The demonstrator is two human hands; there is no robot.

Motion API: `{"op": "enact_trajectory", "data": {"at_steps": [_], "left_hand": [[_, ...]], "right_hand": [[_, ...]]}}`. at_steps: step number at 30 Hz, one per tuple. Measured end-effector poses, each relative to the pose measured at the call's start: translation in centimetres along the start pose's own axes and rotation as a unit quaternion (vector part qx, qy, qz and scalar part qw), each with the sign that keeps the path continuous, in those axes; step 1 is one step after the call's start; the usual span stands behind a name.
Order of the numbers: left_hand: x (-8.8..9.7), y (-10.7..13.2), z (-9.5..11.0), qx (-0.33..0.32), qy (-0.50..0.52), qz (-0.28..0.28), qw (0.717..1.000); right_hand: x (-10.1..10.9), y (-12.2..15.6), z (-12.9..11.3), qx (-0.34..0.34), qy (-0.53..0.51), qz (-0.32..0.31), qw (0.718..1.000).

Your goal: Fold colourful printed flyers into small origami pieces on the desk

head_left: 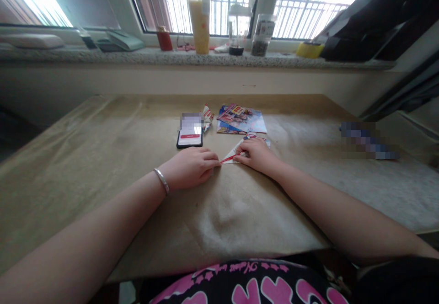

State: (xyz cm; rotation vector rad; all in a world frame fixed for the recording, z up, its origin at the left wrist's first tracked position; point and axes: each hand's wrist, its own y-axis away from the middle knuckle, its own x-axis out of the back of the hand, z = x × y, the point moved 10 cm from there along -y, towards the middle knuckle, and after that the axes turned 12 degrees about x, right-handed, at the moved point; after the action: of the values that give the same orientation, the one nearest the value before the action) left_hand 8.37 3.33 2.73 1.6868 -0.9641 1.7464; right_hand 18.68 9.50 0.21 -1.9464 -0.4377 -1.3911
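Observation:
On the table lies a folded piece of paper (pixel 232 154), white with red and printed parts, its narrow point toward the left. My left hand (pixel 192 167), with a silver bangle at the wrist, has its fingertips together at that point. My right hand (pixel 255 154) covers the paper's right part, thumb and fingers closed on it along a red edge. Much of the sheet is hidden under the right hand. Just beyond it lie printed colour sheets (pixel 242 117) in a small stack. A folded paper piece (pixel 207 115) with red stripes rests beside a phone (pixel 190 132).
A beige cloth (pixel 137 135) covers the table. A blurred dark packet (pixel 368 140) lies at the right. On the window sill (pixel 209 60) stand a tall cup (pixel 199 25) with yellow content, clear bottles (pixel 263 34), a red jar (pixel 164 39) and a black bag (pixel 363 29).

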Motion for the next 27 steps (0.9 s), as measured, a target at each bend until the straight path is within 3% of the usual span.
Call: {"op": "enact_trajectory", "data": {"at_steps": [8, 27], "left_hand": [[-0.2, 0.2, -0.5, 0.014, 0.027, -0.015, 0.999], [-0.4, 0.6, -1.3, 0.017, 0.065, 0.028, 0.997]], "right_hand": [[-0.2, 0.2, 0.3, 0.004, -0.001, 0.002, 1.000], [0.0, 0.2, 0.3, 0.001, -0.041, 0.025, 0.999]]}}
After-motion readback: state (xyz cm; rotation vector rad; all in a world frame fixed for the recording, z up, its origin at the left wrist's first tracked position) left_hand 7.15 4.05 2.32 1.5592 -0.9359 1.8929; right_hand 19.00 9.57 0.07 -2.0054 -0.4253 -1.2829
